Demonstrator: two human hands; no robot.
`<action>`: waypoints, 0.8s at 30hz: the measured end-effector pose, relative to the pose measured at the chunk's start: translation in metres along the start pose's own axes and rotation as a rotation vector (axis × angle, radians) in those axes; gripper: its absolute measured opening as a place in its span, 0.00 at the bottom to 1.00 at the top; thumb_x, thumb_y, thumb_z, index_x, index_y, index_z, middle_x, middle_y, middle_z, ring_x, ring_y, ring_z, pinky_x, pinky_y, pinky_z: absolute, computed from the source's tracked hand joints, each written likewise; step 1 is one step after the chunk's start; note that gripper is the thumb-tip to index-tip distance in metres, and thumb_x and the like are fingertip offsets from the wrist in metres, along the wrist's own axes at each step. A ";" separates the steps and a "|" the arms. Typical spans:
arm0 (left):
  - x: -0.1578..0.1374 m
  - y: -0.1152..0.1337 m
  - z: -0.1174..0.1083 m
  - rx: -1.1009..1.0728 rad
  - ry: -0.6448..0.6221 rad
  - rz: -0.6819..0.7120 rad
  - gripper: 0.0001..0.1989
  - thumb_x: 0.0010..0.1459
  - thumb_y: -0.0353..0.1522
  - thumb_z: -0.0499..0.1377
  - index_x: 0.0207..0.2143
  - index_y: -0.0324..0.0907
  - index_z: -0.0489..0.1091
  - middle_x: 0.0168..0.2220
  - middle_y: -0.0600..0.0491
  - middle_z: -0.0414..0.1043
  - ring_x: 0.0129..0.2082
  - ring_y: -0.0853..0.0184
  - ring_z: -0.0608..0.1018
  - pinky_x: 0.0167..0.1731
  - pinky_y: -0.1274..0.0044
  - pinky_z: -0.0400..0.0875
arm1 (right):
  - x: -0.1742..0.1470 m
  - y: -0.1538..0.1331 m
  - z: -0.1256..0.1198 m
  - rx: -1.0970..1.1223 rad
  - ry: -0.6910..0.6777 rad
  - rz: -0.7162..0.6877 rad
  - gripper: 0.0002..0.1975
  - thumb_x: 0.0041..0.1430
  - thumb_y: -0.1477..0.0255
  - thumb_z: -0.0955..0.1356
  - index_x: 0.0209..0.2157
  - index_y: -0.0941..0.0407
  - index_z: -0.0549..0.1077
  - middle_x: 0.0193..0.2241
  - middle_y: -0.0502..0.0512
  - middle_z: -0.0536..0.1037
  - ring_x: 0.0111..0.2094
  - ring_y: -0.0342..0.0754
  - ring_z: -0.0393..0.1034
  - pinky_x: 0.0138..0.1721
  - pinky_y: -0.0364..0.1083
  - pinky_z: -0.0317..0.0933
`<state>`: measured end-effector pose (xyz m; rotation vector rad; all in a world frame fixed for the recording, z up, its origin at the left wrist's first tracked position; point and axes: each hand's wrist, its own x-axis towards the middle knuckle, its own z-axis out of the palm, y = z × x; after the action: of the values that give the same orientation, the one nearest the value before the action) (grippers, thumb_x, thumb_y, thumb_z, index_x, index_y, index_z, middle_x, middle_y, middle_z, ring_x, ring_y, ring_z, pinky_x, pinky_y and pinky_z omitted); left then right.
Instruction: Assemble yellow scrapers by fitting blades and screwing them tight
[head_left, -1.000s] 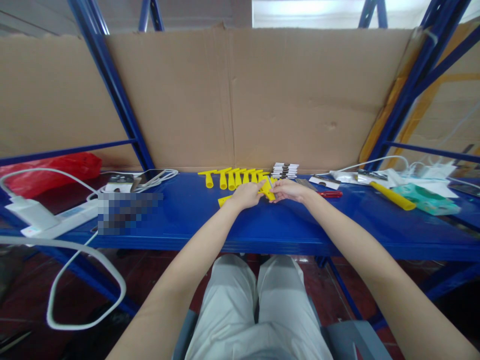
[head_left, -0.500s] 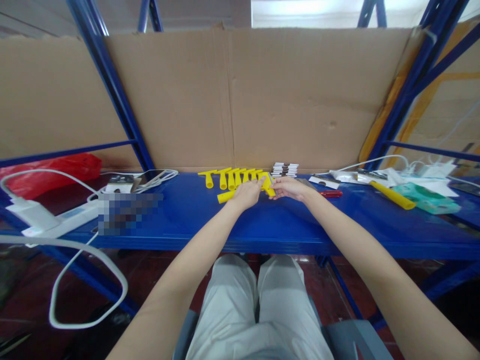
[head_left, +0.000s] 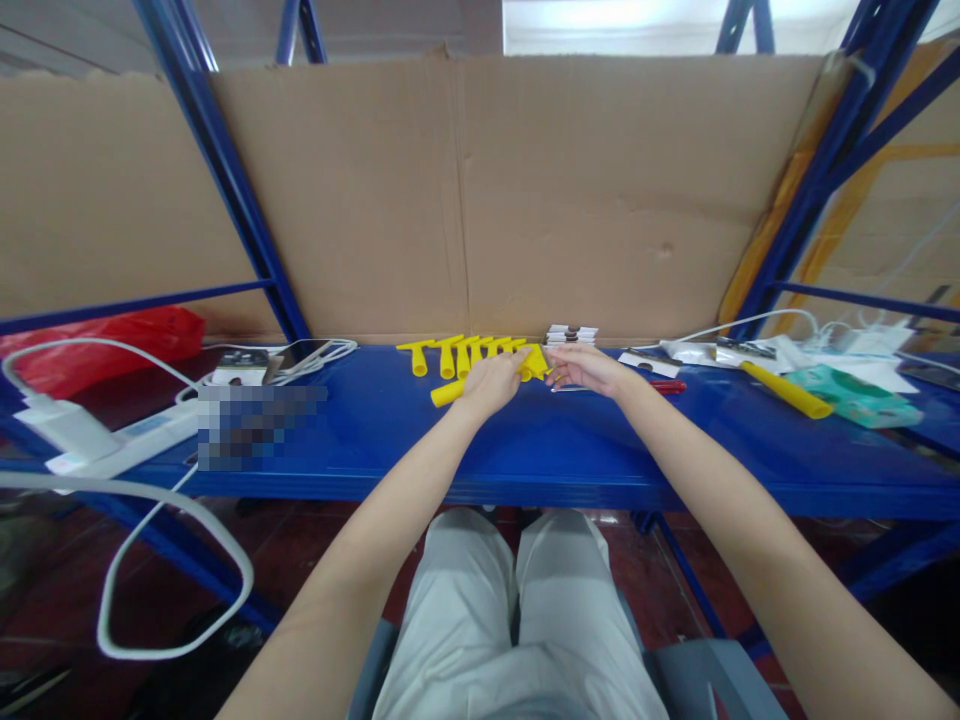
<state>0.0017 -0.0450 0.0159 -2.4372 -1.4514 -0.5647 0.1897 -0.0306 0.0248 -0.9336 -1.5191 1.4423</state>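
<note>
My left hand [head_left: 491, 385] is closed round the handle of a yellow T-shaped tool [head_left: 448, 393] that looks like a scraper. The handle's end sticks out to the left of the hand, and the wide head [head_left: 538, 362] shows on the right. At the head's right edge, the fingers of my right hand [head_left: 581, 370] are bent in a pinch; any small part between them is too small to make out. Behind my left hand, several similar yellow tools [head_left: 448, 360] stand in a row. Beyond my right hand lies a stack of small white-and-brown packets [head_left: 571, 334].
A red pen-like tool [head_left: 667, 386] lies right of my right hand. Farther right are a yellow tube [head_left: 786, 390] and a green packet [head_left: 855, 396]. On the left are a power strip [head_left: 142, 435], cables and a red bag [head_left: 105, 345]. Cardboard [head_left: 585, 190] walls the back.
The yellow tool's head has turned slightly away from me and its handle end has shifted a little left. My right fingers have moved slightly right and up along the head's edge.
</note>
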 end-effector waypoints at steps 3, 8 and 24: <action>0.000 0.000 0.000 -0.046 -0.003 -0.017 0.25 0.60 0.29 0.50 0.60 0.48 0.61 0.53 0.50 0.71 0.51 0.60 0.74 0.49 0.69 0.67 | 0.002 0.000 -0.021 -0.077 0.173 -0.049 0.03 0.58 0.73 0.67 0.31 0.59 0.70 0.26 0.55 0.78 0.23 0.40 0.71 0.27 0.39 0.65; 0.003 -0.004 0.003 -0.146 0.024 -0.097 0.21 0.63 0.35 0.49 0.58 0.48 0.63 0.51 0.49 0.72 0.50 0.60 0.74 0.49 0.70 0.67 | 0.008 0.012 -0.066 -0.687 0.666 -0.038 0.06 0.55 0.78 0.64 0.30 0.61 0.73 0.31 0.60 0.80 0.28 0.43 0.72 0.31 0.39 0.64; 0.007 -0.008 0.004 -0.227 -0.033 -0.059 0.15 0.62 0.37 0.51 0.45 0.40 0.73 0.41 0.46 0.77 0.43 0.60 0.77 0.41 0.73 0.68 | 0.011 0.032 -0.079 -1.358 0.514 0.171 0.09 0.51 0.76 0.67 0.32 0.57 0.80 0.32 0.56 0.81 0.32 0.46 0.74 0.30 0.38 0.61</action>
<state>-0.0013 -0.0336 0.0156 -2.5923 -1.5535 -0.7424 0.2580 0.0120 -0.0059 -2.0227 -1.9265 -0.0072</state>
